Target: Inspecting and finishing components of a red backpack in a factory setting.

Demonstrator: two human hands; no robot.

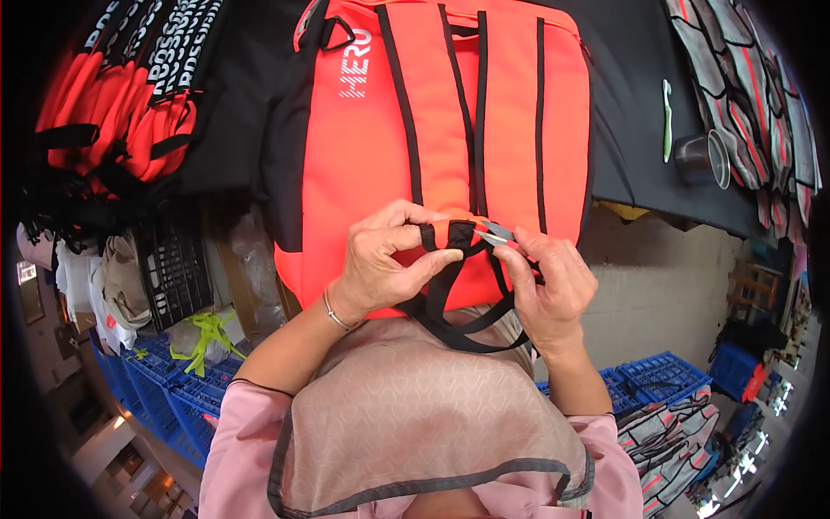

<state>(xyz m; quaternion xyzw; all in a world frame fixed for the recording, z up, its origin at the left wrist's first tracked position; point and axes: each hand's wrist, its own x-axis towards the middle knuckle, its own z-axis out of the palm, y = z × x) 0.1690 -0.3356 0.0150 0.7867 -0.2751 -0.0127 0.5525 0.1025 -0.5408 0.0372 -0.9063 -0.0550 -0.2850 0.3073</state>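
A bright orange-red backpack (354,164) with black trim lies in front of me, its two shoulder straps (510,130) facing up. My left hand (380,259) pinches the lower end of a shoulder strap (461,233), where black webbing is folded over it. Black webbing loops (471,333) hang below, over my apron. My right hand (553,290) grips small thread snips (494,232), with the blades pointing left at the strap end. The tips lie close beside the black fold; whether they touch a thread is too small to tell.
Several orange-red and black strap pieces (130,130) are stacked at the far left. At the right lie a green-and-white toothbrush (667,121), a dark cup (702,160) and grey fabric pieces (752,104). Blue crates (661,376) stand lower right, a black basket (177,272) lower left.
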